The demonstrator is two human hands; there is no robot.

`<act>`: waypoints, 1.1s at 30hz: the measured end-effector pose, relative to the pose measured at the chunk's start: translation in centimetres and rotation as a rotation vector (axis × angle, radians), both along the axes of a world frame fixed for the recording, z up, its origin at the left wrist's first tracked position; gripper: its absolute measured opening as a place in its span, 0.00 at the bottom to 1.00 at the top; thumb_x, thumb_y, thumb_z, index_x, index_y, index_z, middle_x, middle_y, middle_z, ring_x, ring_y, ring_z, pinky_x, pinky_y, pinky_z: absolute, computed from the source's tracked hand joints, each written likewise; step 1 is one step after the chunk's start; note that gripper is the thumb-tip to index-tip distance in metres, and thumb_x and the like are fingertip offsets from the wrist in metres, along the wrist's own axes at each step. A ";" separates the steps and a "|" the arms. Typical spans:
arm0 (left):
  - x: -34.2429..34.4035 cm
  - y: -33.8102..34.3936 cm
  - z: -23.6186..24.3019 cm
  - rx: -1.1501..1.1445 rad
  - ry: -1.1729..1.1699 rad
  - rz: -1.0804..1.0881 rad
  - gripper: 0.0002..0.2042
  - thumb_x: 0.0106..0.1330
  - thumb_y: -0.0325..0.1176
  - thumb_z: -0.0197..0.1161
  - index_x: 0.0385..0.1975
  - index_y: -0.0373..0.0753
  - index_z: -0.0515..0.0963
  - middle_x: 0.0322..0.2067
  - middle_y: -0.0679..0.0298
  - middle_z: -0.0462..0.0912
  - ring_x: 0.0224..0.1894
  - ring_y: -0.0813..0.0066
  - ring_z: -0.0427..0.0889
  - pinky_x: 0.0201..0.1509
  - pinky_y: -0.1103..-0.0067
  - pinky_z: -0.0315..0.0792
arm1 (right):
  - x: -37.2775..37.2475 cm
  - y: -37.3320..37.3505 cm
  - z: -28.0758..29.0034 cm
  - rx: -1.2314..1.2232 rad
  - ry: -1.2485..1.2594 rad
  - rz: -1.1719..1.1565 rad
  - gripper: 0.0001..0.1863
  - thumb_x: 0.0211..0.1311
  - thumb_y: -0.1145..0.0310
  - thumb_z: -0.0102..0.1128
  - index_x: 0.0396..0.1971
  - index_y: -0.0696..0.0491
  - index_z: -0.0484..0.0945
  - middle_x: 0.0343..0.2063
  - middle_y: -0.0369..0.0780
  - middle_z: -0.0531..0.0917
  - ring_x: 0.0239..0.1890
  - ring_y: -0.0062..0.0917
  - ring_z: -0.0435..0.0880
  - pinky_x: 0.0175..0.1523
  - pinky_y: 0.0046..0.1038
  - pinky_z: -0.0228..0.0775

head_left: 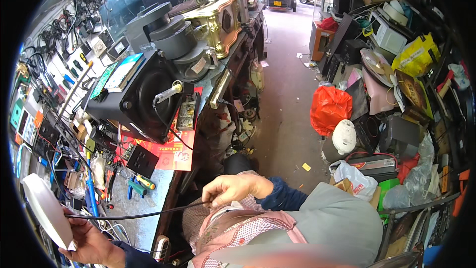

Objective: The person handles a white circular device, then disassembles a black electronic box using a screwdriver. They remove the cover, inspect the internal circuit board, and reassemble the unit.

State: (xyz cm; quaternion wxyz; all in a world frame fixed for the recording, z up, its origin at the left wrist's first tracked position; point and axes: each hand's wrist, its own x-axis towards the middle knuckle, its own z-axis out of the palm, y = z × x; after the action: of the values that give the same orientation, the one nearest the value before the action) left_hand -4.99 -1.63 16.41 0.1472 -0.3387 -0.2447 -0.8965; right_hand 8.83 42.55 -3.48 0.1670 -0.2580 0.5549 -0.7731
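Note:
My left hand (94, 243) is closed on a white, flat, rounded device (44, 208) at the lower left, held up on its edge over the near end of the workbench. Its exact kind does not show. A black cable (134, 216) runs from beside that hand across to my right hand (233, 188), whose thumb and fingers pinch it above my lap. Behind the cable, pliers and a screwdriver with a green and yellow handle (146, 182) lie on the blue-grey bench top (161, 188). Close by stands a small black box (140, 161).
A large black speaker (134, 101) stands on the bench, with an ornate gold-coloured piece (218, 20) behind. Tools and wires crowd the left side. Past the floor aisle (282, 94), an orange-red bag (331, 109), a white cylinder (343, 136) and piled electronics line the right.

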 end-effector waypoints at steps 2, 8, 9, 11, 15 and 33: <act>1.4 -0.3 1.1 -0.015 0.001 0.092 0.54 0.61 0.42 0.81 0.80 0.20 0.54 0.78 0.28 0.60 0.77 0.34 0.69 0.74 0.58 0.79 | 0.0 -0.3 -0.4 -0.075 -0.035 -0.025 0.15 0.73 0.76 0.67 0.56 0.62 0.85 0.41 0.37 0.90 0.40 0.19 0.87 0.48 0.26 0.83; 2.5 5.1 3.6 -0.137 -0.024 0.078 0.48 0.70 0.45 0.74 0.81 0.25 0.56 0.75 0.28 0.66 0.75 0.31 0.72 0.81 0.53 0.70 | 2.5 3.0 2.2 -0.278 -0.196 -0.223 0.17 0.65 0.80 0.70 0.53 0.63 0.87 0.34 0.40 0.89 0.34 0.17 0.84 0.38 0.18 0.74; 3.2 6.3 4.1 -0.177 -0.046 0.120 0.46 0.71 0.47 0.73 0.81 0.27 0.57 0.73 0.29 0.70 0.73 0.30 0.74 0.79 0.52 0.74 | 2.5 3.6 2.0 -0.282 -0.146 -0.196 0.18 0.67 0.78 0.71 0.56 0.63 0.85 0.35 0.38 0.87 0.34 0.15 0.82 0.35 0.19 0.69; 4.6 8.6 5.0 -0.200 -0.114 0.152 0.45 0.73 0.51 0.70 0.81 0.29 0.59 0.71 0.31 0.74 0.71 0.30 0.78 0.77 0.50 0.75 | 1.6 3.9 0.4 -0.421 -0.056 -0.088 0.22 0.64 0.79 0.74 0.59 0.65 0.83 0.37 0.38 0.87 0.35 0.16 0.81 0.38 0.19 0.70; 5.7 10.7 3.2 -0.260 -0.130 -0.013 0.39 0.75 0.51 0.67 0.80 0.35 0.65 0.74 0.39 0.73 0.74 0.32 0.75 0.76 0.48 0.74 | 1.8 4.3 2.0 -0.390 -0.032 0.008 0.28 0.61 0.80 0.77 0.62 0.66 0.81 0.41 0.37 0.86 0.41 0.17 0.82 0.48 0.21 0.76; 5.5 6.7 -1.8 -0.547 -0.360 0.168 0.36 0.83 0.56 0.52 0.76 0.30 0.65 0.63 0.46 0.85 0.63 0.50 0.88 0.61 0.54 0.89 | 2.6 -0.6 0.6 -0.078 -0.170 -0.041 0.20 0.59 0.79 0.77 0.51 0.66 0.85 0.39 0.43 0.88 0.39 0.23 0.88 0.45 0.22 0.78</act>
State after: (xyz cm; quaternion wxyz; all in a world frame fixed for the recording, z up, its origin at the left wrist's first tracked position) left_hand 0.46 5.09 14.62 0.0788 -0.1805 -0.5254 -0.8277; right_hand 11.48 41.97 -2.92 0.1873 -0.1866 0.5133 -0.8165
